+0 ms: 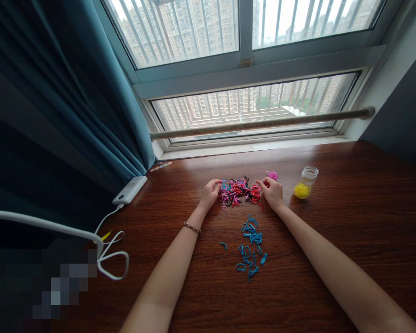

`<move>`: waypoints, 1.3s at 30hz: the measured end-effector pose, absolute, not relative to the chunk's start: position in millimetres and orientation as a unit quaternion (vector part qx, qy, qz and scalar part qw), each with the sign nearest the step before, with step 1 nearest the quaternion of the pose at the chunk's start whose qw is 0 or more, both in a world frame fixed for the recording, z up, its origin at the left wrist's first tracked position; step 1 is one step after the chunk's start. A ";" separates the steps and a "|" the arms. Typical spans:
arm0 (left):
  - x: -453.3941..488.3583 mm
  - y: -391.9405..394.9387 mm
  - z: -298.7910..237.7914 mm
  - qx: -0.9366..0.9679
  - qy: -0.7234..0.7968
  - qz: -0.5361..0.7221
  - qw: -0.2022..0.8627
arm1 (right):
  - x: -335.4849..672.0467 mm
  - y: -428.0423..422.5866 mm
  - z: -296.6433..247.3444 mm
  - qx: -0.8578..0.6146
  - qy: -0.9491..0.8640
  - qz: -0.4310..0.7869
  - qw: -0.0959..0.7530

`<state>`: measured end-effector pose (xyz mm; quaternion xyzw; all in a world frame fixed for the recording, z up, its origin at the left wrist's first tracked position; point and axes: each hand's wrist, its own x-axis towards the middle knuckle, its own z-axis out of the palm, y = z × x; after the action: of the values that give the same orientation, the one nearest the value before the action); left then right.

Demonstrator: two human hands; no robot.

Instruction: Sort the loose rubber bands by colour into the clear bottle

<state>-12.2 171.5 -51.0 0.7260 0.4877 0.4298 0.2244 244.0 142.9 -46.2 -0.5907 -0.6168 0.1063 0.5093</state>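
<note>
A heaped pile of small elastic hair ties [240, 189] in red, pink and black lies on the brown table, with a few blue ones at its left edge. My left hand [211, 192] is at the pile's left side, thumb and fingers closed beside the blue ties; what they hold is too small to tell. At the pile's right edge, my right hand [272, 190] has thumb and index finger pinched together, their contents not clear. Nearer to me lies a loose group of blue hair ties [252, 238], with one blue tie [223, 245] apart on the left.
A clear jar [307, 180] with yellow ties inside stands right of my right hand. A pink round object [272, 175] sits behind that hand. A white power bank [130, 190] with a cable lies at the left, by the blue curtain [125, 115]. The window is behind.
</note>
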 end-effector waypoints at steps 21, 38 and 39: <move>-10.8 169.8 -50.8 0.667 0.534 0.464 0.235 | 241.2 143.9 -48.2 -0.525 -0.654 0.165 0.519; -13.4 170.6 -53.7 0.658 0.517 0.486 0.251 | 242.5 139.8 -45.2 -0.553 -0.643 0.137 0.511; -13.2 170.7 -53.7 0.657 0.516 0.489 0.250 | 242.6 139.8 -45.4 -0.557 -0.641 0.133 0.511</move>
<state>-13.2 170.7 -53.7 0.6571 0.5158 0.4893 0.2505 242.6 139.8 -45.4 -0.5570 -0.6413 0.1335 0.5106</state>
